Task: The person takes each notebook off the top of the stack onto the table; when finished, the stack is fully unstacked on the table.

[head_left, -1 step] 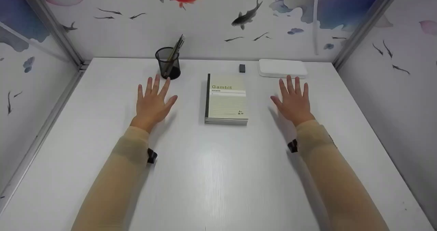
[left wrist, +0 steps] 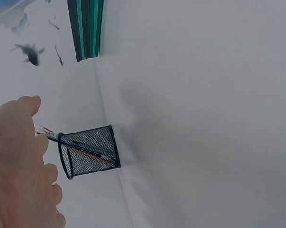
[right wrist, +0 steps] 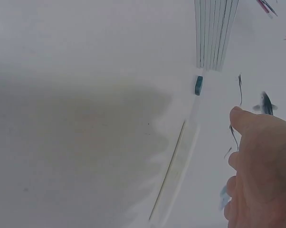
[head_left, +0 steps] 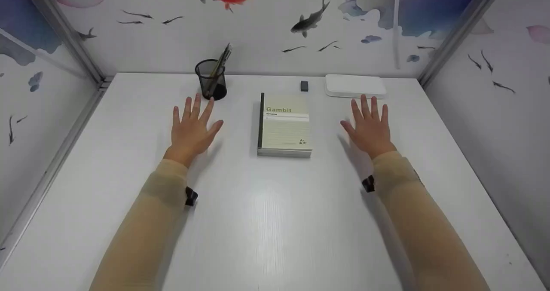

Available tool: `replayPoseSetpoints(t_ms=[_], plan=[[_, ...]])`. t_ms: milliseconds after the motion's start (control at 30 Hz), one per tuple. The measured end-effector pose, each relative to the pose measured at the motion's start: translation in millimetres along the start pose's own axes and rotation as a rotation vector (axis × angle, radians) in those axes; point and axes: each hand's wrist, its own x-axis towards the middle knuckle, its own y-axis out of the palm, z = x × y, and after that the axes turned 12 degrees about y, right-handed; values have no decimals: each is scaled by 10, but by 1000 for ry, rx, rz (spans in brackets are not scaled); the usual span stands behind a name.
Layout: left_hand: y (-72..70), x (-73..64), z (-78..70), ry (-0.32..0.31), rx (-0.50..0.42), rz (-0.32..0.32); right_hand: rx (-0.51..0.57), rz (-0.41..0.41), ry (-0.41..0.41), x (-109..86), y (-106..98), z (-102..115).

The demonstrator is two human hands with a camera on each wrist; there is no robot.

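Observation:
My left hand (head_left: 189, 133) is spread palm down with nothing in it, its fingertips near a black mesh pen cup (head_left: 220, 90) in the head view. Likewise spread and holding nothing, my right hand (head_left: 370, 131) has its fingertips at the front edge of a flat white case (head_left: 355, 86). Between the hands lies a stack of notebooks (head_left: 285, 132), the top one marked "Gambit". In the left wrist view, the mesh cup (left wrist: 93, 152) appears beyond the left hand (left wrist: 19, 166). The right wrist view shows the right hand (right wrist: 266, 171) and the notebook stack's edges (right wrist: 212, 35).
A small dark block (head_left: 304, 86) sits behind the notebooks, left of the white case. Pens (head_left: 223, 59) lean out of the mesh cup. Walls printed with fish (head_left: 310, 22) enclose the white table (head_left: 266, 222) at the back and both sides.

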Motion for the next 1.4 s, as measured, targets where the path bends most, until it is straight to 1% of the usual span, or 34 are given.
replayPoseSetpoints(t_ms=[200, 300, 400, 467, 600, 667, 733, 933, 1033, 1133, 1200, 1300, 1400], plan=[[4, 34, -33, 9, 4, 4, 12, 7, -15, 4, 8, 48], [34, 44, -69, 16, 10, 15, 72, 24, -32, -9, 16, 157], [75, 52, -123, 31, 7, 26, 186, 48, -47, -34, 11, 306], [101, 64, -172, 49, -4, 25, 294, 64, -70, -48, 8, 407], [137, 112, -302, 84, -55, 13, 492, 105, -180, -38, 32, 557], [148, 145, -380, 88, -102, 14, 550, 139, -234, -25, 45, 594], [151, 184, -461, 84, -164, 14, 574, 178, -267, -7, 57, 605], [125, 322, -648, 67, -351, 2, 566, 261, -285, 74, 72, 571], [150, 384, -695, 48, -470, 13, 563, 288, -292, 106, 100, 554], [198, 438, -722, 26, -614, 22, 584, 302, -290, 122, 137, 543], [232, 469, -733, 11, -691, 22, 600, 308, -285, 125, 159, 538], [268, 501, -747, -12, -770, 29, 618, 321, -273, 124, 183, 538], [294, 526, -759, -31, -819, 37, 621, 329, -269, 125, 189, 551]])
